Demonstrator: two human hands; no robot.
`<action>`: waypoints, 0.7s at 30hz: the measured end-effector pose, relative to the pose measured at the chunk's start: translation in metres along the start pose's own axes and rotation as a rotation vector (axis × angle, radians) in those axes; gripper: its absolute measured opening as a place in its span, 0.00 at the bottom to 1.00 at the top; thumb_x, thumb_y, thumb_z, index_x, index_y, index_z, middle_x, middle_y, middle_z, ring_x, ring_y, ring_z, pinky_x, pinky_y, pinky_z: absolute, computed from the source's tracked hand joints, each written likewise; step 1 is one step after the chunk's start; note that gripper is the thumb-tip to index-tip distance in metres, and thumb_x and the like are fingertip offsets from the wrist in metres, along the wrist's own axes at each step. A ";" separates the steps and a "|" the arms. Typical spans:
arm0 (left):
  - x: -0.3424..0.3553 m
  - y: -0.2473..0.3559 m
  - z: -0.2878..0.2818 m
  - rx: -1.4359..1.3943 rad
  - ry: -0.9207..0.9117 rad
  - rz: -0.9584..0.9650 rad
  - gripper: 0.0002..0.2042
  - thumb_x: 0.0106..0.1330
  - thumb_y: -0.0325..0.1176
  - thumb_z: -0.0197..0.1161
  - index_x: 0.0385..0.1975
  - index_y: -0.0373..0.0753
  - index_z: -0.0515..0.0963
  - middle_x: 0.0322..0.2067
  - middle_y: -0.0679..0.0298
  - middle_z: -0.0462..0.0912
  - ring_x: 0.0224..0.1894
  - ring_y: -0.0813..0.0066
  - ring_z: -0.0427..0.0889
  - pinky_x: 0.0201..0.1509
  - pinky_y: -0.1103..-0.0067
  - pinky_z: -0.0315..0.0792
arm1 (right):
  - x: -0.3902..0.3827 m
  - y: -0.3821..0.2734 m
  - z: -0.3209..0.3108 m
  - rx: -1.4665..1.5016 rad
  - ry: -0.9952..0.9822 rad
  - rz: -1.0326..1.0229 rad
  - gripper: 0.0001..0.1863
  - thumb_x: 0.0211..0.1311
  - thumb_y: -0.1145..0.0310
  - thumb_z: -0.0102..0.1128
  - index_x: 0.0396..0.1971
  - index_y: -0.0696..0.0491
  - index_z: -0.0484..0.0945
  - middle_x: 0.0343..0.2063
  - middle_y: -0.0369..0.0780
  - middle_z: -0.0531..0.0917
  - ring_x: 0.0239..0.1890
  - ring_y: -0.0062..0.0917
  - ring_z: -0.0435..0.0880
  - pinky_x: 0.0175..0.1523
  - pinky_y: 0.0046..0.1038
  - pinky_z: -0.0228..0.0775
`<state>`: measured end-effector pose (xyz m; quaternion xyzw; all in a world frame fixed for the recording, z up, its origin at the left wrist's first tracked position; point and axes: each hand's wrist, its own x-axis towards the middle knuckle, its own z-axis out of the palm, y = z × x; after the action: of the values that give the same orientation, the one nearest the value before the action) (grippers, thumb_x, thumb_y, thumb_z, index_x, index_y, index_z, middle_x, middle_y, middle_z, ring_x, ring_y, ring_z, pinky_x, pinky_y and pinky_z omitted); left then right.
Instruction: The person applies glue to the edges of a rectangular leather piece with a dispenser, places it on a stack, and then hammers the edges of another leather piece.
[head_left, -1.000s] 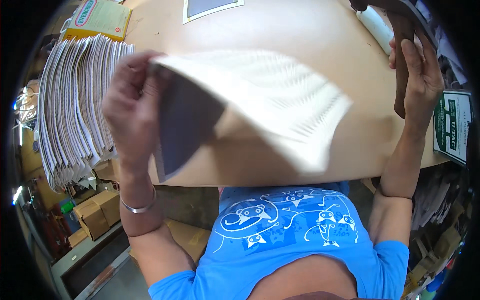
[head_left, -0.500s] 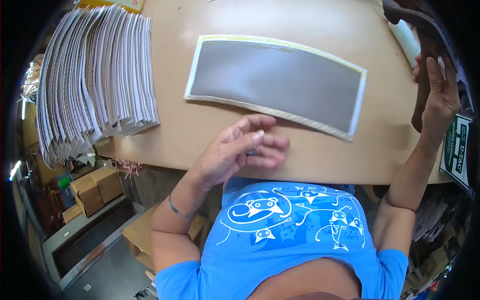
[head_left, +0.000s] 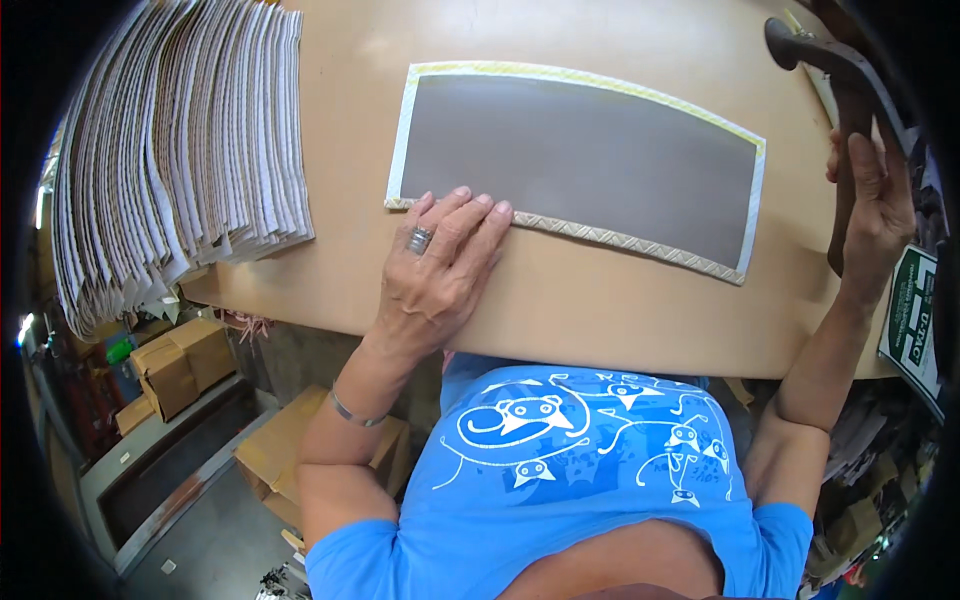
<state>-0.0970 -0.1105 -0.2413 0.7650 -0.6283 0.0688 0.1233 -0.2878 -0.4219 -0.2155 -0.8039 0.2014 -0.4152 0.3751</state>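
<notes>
"Left hand [head_left: 435, 275] flat, right hand [head_left: 875, 215] closed?"

"Yes. The left lies palm down, fingers straight and close together, gripping nothing; its fingertips [head_left: 460, 193] rest over the near border of the grey panel [head_left: 590, 150]. The right curls round the handle of the hammer [head_left: 851, 130]."

"Where's the panel?"

"On the tabletop [head_left: 620, 315], between the stack of sheets [head_left: 190, 150] and the hammer, pale edging showing."
</notes>
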 end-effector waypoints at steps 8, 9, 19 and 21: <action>-0.014 -0.003 -0.011 0.044 -0.045 -0.010 0.16 0.49 0.30 0.64 0.41 0.40 0.77 0.38 0.64 0.75 0.43 0.67 0.76 0.51 0.67 0.68 | -0.012 -0.008 0.018 0.032 -0.099 0.084 0.12 0.59 0.72 0.59 0.42 0.59 0.76 0.22 0.34 0.77 0.23 0.13 0.70 0.30 0.16 0.64; -0.010 -0.002 -0.013 0.043 -0.067 -0.002 0.16 0.49 0.30 0.64 0.40 0.40 0.77 0.37 0.64 0.75 0.42 0.66 0.76 0.50 0.67 0.68 | -0.013 -0.009 0.019 -0.036 -0.118 0.054 0.13 0.58 0.72 0.59 0.42 0.59 0.76 0.22 0.34 0.77 0.23 0.13 0.71 0.30 0.16 0.64; 0.044 0.025 0.007 -0.142 -0.083 0.036 0.15 0.54 0.35 0.62 0.42 0.48 0.74 0.47 0.66 0.69 0.56 0.66 0.66 0.61 0.59 0.55 | -0.007 -0.042 0.027 -0.234 -0.287 -0.147 0.15 0.57 0.76 0.59 0.45 0.60 0.75 0.27 0.39 0.81 0.25 0.19 0.76 0.32 0.19 0.68; 0.041 0.026 0.012 -0.173 -0.102 0.011 0.15 0.55 0.34 0.62 0.44 0.48 0.74 0.49 0.66 0.69 0.58 0.64 0.65 0.64 0.57 0.50 | -0.010 -0.045 0.021 -0.279 -0.274 -0.183 0.16 0.58 0.75 0.58 0.46 0.61 0.74 0.25 0.38 0.79 0.24 0.18 0.74 0.31 0.19 0.67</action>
<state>-0.1147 -0.1574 -0.2393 0.7507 -0.6415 -0.0242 0.1562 -0.2757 -0.3779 -0.1938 -0.9118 0.1304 -0.3025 0.2450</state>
